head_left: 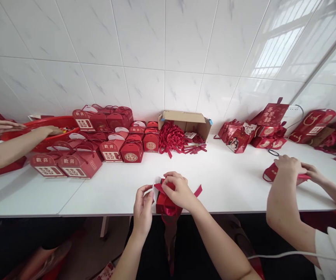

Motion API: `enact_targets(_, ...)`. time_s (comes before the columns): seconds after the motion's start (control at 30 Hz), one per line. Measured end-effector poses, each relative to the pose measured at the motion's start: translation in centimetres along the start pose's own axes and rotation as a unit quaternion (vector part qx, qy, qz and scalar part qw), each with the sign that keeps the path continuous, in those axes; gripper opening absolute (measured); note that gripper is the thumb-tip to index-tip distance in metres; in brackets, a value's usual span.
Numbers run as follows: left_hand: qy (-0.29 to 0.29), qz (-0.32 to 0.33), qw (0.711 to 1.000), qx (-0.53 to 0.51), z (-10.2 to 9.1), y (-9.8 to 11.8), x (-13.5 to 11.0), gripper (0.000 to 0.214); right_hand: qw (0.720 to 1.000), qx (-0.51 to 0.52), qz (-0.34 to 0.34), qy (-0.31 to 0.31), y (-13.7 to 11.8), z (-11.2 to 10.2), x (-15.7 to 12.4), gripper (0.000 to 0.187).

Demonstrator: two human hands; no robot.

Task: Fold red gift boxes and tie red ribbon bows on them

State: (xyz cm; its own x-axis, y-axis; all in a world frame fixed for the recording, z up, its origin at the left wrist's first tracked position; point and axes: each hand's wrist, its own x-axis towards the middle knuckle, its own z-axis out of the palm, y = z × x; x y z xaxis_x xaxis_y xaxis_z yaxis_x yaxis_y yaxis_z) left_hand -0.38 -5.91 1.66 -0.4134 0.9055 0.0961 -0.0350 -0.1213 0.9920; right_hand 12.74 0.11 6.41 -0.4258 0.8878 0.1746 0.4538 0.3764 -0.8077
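1. Right hand (178,190): fingers closed, pinching the top of the box (161,202).
2. Left hand (143,210): thumb and fingers pinched on the box's left side, by a white flap (157,182).
3. Box sits between both hands, under the right palm, at the table (229,182) front edge.
4. Ribbon (169,209) wraps the box; one end sticks out right of the right hand.
5. Behind: finished boxes (112,146), and a carton (185,118) spilling ribbons.

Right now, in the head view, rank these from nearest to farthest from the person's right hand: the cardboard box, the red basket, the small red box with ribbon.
1. Small red box with ribbon: held by the right hand, at the table's front edge.
2. Cardboard box: straight ahead, by the wall.
3. Red basket: far left, towards the back.
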Motion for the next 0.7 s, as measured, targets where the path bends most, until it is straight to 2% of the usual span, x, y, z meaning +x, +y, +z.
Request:
enact_targets(0.13, 0.001, 0.004, 1.000, 0.011, 0.1, 0.1, -0.1, 0.030, 1.000, 0.009, -0.001, -0.001, 0.1, -0.1, 0.0, 0.012)
enact_targets(0.37, -0.008, 0.030, 0.999, 0.013, 0.1, -0.2, -0.3, 0.034, 0.999, -0.037, 0.011, -0.009, -0.1, 0.1, 0.2, 0.012)
enact_targets(0.53, -0.036, 0.015, 0.999, 0.027, -0.1, 0.3, 1.4, 0.038, 0.999, -0.044, 0.003, -0.025, -0.3, -0.1, 0.2, 0.012)
enact_targets(0.7, -0.094, 0.071, 0.990, 0.082, -0.5, 1.0, 2.8, 0.027, 0.999, -0.044, 0.003, -0.027, -0.5, -0.3, 0.2, 0.013)
